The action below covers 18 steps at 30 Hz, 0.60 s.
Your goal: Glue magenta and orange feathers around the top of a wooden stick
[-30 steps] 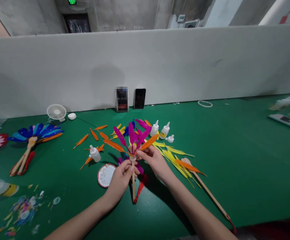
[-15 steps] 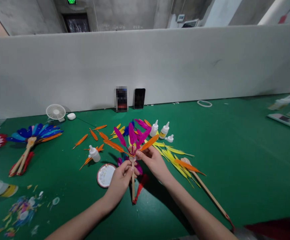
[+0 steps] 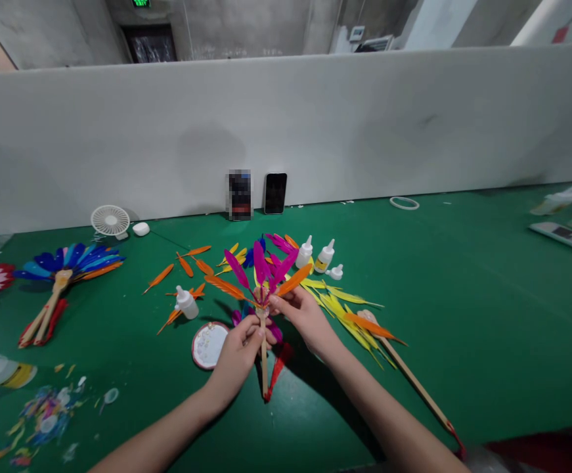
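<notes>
My left hand [image 3: 239, 351] grips the wooden stick [image 3: 264, 368] of a feather fan [image 3: 259, 279], held upright over the green table [image 3: 463, 309]. The fan carries magenta and orange feathers spread at its top. My right hand [image 3: 305, 318] pinches the base of an orange feather [image 3: 294, 280] on the fan's right side, where the feathers meet the stick. A red tassel [image 3: 276, 371] hangs at the stick's lower end. Loose magenta, yellow and orange feathers lie on the table behind and right of my hands.
A round white dish [image 3: 208, 345] sits left of my left hand. Small glue bottles [image 3: 315, 256] stand behind the feathers, another bottle [image 3: 186, 302] to the left. A second fan stick [image 3: 414, 384] lies right. Finished fans [image 3: 64, 269], a small fan [image 3: 111, 221] and two phones [image 3: 276, 194] are farther off.
Almost nothing has moved. Both hands keep their hold on the fan, with only a slight shift of the fingers and the view.
</notes>
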### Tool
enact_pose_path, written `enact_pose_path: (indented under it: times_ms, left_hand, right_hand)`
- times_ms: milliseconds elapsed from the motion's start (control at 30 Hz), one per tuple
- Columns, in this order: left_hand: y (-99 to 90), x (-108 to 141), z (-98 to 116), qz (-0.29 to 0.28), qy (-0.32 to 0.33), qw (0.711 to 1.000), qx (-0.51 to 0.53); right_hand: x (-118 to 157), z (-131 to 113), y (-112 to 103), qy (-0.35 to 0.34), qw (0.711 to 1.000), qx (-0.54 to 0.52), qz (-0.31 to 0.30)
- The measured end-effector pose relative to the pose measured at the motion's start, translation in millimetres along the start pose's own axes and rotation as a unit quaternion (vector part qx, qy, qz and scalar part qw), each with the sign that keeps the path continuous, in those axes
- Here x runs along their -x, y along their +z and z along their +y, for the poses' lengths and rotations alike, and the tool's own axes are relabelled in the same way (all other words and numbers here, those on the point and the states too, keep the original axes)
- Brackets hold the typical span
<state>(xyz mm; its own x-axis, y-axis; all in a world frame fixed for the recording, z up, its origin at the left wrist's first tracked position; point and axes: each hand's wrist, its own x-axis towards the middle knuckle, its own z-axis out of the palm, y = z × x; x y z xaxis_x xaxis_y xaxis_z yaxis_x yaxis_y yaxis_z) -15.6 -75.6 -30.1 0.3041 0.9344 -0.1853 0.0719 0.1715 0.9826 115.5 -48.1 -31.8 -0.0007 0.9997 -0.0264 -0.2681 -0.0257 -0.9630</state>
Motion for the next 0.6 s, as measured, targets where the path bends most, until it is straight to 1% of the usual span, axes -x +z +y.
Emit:
enact_pose_path:
  times_ms: [100,333,600]
  left_hand:
    - [-0.5,0.4,-1.4,0.002,0.003,1.0,0.0]
    - [-0.7,0.1,-5.8,-0.002,0.015,1.0,0.001]
    - [-0.3,0.5,-6.0,0.001,0.025,1.0,-0.014]
  right_hand:
    - [0.2,0.3,-0.7,-0.001,1.0,-0.003,-0.005]
    - [0.4,0.4,0.2,-0.011,1.0,0.008,0.011]
    - [1.6,0.6,1.2,-0.013,1.0,0.01,0.022]
